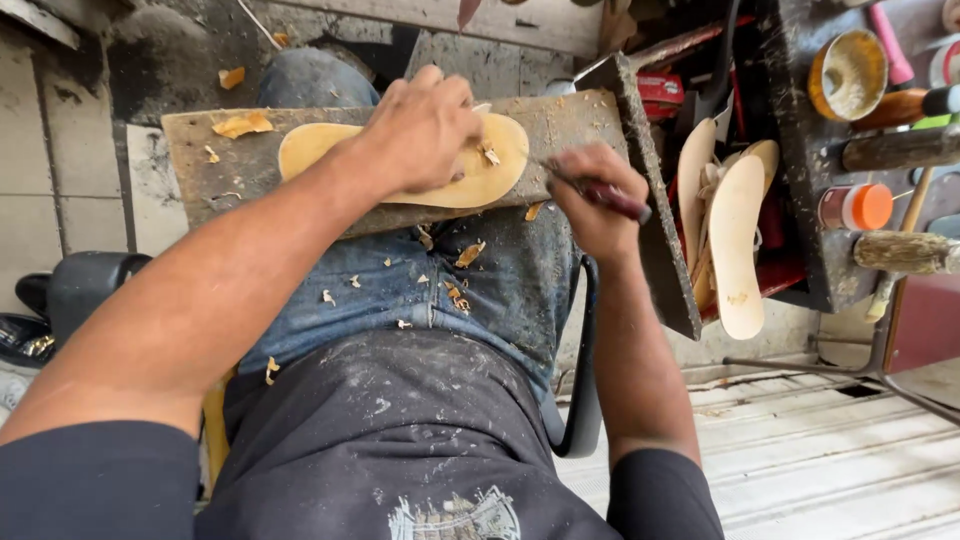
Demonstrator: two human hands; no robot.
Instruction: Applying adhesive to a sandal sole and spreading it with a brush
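Note:
A tan leather shoe sole (312, 145) lies flat on a worn wooden board (560, 120) that rests across my lap. My left hand (420, 130) presses down on the sole's middle, fingers spread over it. My right hand (592, 200) is closed around a dark-handled knife (612, 198) at the sole's right end, near the board's front edge. The blade is hidden behind my hand. Thin leather shavings (468, 254) lie scattered on my jeans and on the board.
To the right stands a dark rack holding several more tan soles (736, 240). Beyond it a stained bench carries an open glue tin (848, 72), an orange-capped jar (858, 206) and wooden-handled brushes (905, 252). Tiled floor lies on the left, pale planks lower right.

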